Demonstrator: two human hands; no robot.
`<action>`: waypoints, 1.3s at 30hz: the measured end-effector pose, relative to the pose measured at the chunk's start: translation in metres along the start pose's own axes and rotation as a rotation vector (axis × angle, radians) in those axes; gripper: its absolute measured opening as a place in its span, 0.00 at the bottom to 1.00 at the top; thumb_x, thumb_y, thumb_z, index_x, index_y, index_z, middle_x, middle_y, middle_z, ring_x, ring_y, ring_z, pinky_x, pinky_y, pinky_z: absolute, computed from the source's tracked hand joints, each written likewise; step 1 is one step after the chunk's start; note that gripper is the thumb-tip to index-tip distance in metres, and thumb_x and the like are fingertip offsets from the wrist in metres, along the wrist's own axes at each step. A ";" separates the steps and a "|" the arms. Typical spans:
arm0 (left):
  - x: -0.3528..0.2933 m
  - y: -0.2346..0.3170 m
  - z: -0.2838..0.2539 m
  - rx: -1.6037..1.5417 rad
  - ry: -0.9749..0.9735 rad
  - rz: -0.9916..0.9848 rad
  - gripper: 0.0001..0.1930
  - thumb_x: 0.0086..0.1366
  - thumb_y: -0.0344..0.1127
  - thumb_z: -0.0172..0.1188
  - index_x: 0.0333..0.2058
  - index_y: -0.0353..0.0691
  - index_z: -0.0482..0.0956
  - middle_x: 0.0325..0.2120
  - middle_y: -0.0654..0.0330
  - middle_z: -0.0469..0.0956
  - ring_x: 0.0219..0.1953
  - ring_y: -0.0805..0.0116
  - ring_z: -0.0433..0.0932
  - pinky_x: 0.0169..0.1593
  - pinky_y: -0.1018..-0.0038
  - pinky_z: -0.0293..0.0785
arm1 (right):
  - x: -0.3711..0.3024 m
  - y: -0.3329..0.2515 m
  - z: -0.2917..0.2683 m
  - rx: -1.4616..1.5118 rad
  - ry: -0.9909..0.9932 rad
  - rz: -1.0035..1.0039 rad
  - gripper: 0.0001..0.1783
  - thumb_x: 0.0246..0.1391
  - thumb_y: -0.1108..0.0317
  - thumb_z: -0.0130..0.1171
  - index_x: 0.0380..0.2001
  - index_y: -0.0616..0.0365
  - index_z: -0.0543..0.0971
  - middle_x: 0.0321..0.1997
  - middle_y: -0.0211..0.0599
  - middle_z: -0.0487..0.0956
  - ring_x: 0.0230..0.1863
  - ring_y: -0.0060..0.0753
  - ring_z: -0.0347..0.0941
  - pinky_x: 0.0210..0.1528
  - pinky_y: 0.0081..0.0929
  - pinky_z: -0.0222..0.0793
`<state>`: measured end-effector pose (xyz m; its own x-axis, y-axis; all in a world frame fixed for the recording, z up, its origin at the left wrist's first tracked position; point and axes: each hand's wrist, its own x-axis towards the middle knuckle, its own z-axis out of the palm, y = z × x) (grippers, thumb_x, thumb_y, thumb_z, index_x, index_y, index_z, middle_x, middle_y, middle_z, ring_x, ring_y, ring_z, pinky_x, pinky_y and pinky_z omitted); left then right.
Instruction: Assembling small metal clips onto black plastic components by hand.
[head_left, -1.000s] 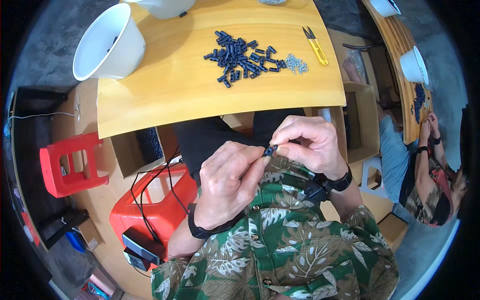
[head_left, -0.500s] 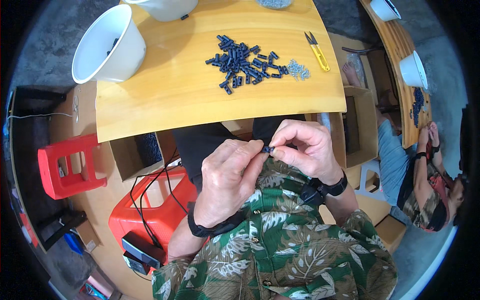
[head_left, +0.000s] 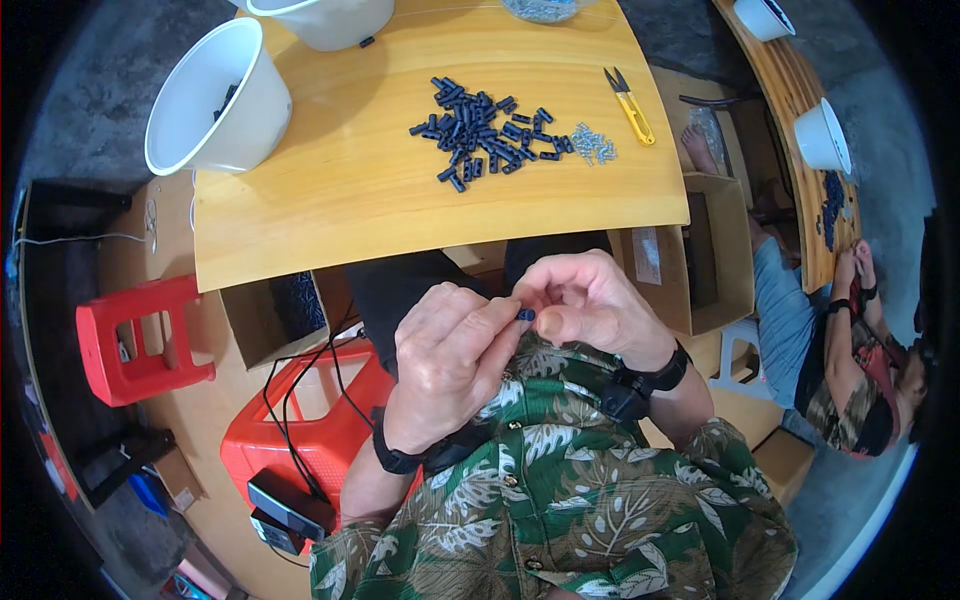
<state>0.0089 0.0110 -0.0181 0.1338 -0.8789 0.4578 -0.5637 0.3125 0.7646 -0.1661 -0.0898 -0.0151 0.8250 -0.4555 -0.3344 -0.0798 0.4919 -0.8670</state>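
In front of my lap, my left hand [head_left: 448, 345] pinches a small black plastic piece [head_left: 526, 314] between thumb and fingertips, one end of it showing. My right hand [head_left: 597, 312] is right beside it, fingers curled and thumb bent close to the piece; whatever it may hold is too small or hidden to tell. On the yellow table beyond lies a loose pile of similar black plastic pieces [head_left: 465, 128], with small silver screws [head_left: 594, 147] at its right end. Yellow-handled thread snips [head_left: 630, 108] lie farther right, blades pointing away.
White tubs [head_left: 205, 110] stand at the table's far left, and a clear bowl [head_left: 540, 10] at its far edge. Cardboard boxes [head_left: 735, 255] sit below the table. Red stools [head_left: 285, 420] with cables are at left. Another person [head_left: 850, 370] works at a table on the right.
My right thumb has drawn back from the black piece, which now shows end-on rather than lengthwise. Both hands have shifted slightly.
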 end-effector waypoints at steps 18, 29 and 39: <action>0.002 -0.005 -0.007 -0.026 -0.115 0.118 0.16 0.42 0.22 0.69 0.35 0.33 0.82 0.20 0.60 0.72 0.22 0.61 0.71 0.27 0.69 0.66 | 0.023 0.041 0.009 0.483 -0.189 0.056 0.14 0.45 0.67 0.72 0.30 0.57 0.77 0.26 0.21 0.74 0.25 0.11 0.65 0.27 0.12 0.57; 0.002 -0.006 -0.007 -0.021 -0.038 0.145 0.15 0.43 0.22 0.70 0.34 0.35 0.82 0.19 0.60 0.72 0.21 0.62 0.72 0.26 0.69 0.67 | 0.026 0.041 0.021 0.516 -0.171 -0.027 0.18 0.44 0.64 0.73 0.24 0.56 0.70 0.25 0.23 0.69 0.27 0.16 0.61 0.29 0.17 0.54; -0.030 -0.018 -0.039 0.074 0.125 -0.400 0.07 0.54 0.24 0.68 0.33 0.35 0.81 0.27 0.57 0.82 0.27 0.70 0.78 0.32 0.77 0.73 | 0.042 0.012 0.000 -0.371 0.458 -0.482 0.07 0.59 0.67 0.62 0.31 0.60 0.79 0.27 0.23 0.77 0.30 0.13 0.70 0.32 0.16 0.66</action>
<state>0.0470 0.0458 -0.0272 0.4492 -0.8738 0.1864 -0.5033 -0.0752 0.8608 -0.1320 -0.1028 -0.0396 0.5082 -0.8589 0.0632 -0.0186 -0.0842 -0.9963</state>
